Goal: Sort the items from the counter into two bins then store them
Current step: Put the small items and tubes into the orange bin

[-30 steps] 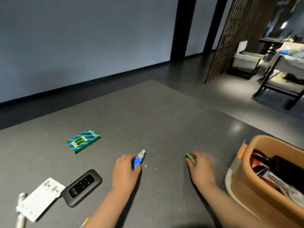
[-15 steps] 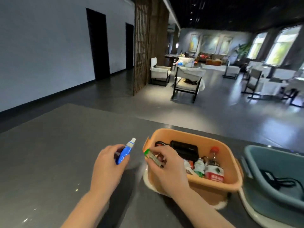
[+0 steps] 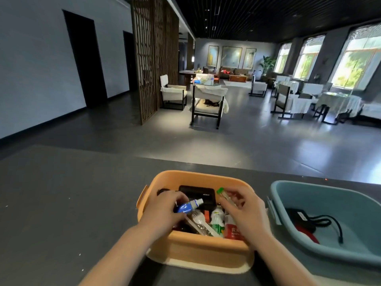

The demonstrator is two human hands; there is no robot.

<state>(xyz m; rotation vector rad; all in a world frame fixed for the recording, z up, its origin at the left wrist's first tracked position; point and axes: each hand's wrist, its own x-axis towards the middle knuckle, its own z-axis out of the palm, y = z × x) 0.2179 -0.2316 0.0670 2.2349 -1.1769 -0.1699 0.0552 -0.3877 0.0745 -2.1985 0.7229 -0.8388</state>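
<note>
An orange bin (image 3: 198, 252) stands on the dark grey counter (image 3: 61, 213) in front of me. Both hands hover over its opening. My left hand (image 3: 162, 213) grips a small blue tube (image 3: 188, 206) with a white cap, pointing right. My right hand (image 3: 245, 211) holds a thin clear tube with a green cap (image 3: 223, 195). Inside the bin lie a black box (image 3: 198, 193), small bottles, a plastic spoon and a red-labelled item. A teal bin (image 3: 329, 259) stands to the right, holding a black device with a cord and something red.
The counter's far edge runs just behind the bins, with open floor beyond. Chairs and covered tables stand across the room, and a wooden lattice screen rises at the left. Each bin rests on a white lid or tray.
My view swung right from the counter items to the bins. Both hands carried their tubes from the counter to over the orange bin's opening.
</note>
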